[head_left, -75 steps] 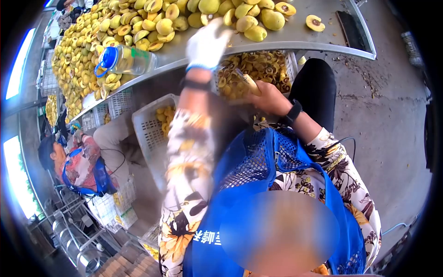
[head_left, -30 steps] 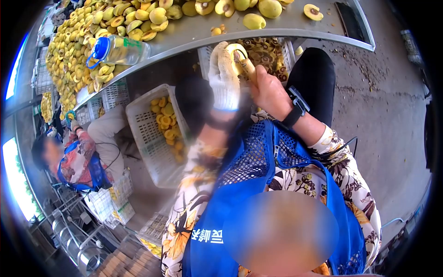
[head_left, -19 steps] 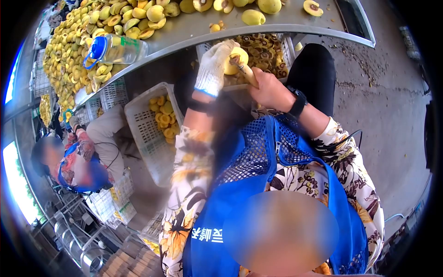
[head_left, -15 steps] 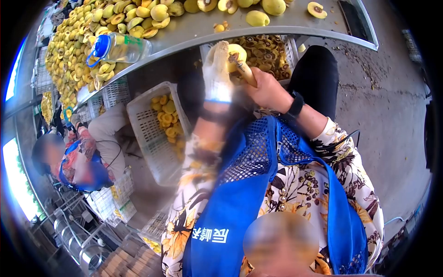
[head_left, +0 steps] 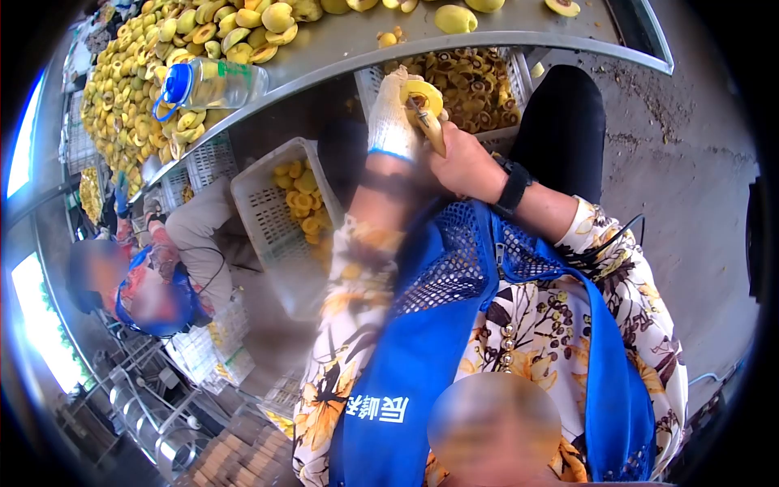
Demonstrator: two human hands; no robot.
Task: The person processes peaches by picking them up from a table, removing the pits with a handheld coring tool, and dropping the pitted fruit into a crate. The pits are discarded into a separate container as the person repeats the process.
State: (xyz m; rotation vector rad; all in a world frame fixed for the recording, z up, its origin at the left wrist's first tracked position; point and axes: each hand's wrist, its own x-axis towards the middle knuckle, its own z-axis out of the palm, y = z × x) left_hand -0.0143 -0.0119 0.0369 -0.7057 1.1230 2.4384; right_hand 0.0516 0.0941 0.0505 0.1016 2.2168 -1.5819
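Observation:
My left hand (head_left: 392, 118), in a white knit glove with a blue cuff edge, grips a yellow peach half (head_left: 432, 92) with its cut face showing. My right hand (head_left: 467, 162) is bare and closed round the wooden handle of a pitting tool (head_left: 432, 134). The tool's metal end meets the middle of the peach half; its exact tip is hard to make out. Just beyond both hands, below the table edge, a white crate (head_left: 519, 81) holds many cut peach pieces with brown centres.
A metal table (head_left: 324, 61) spans the far side, bearing a large heap of peaches (head_left: 134, 81) and a blue-capped clear bottle (head_left: 223, 84). At my left stands a white crate (head_left: 256, 215) of yellow halves. Another person (head_left: 154, 284) sits further left.
My gloved hand has turned, so more of the peach half's cut face shows. The tool stays against the fruit. The whole view has shifted slightly.

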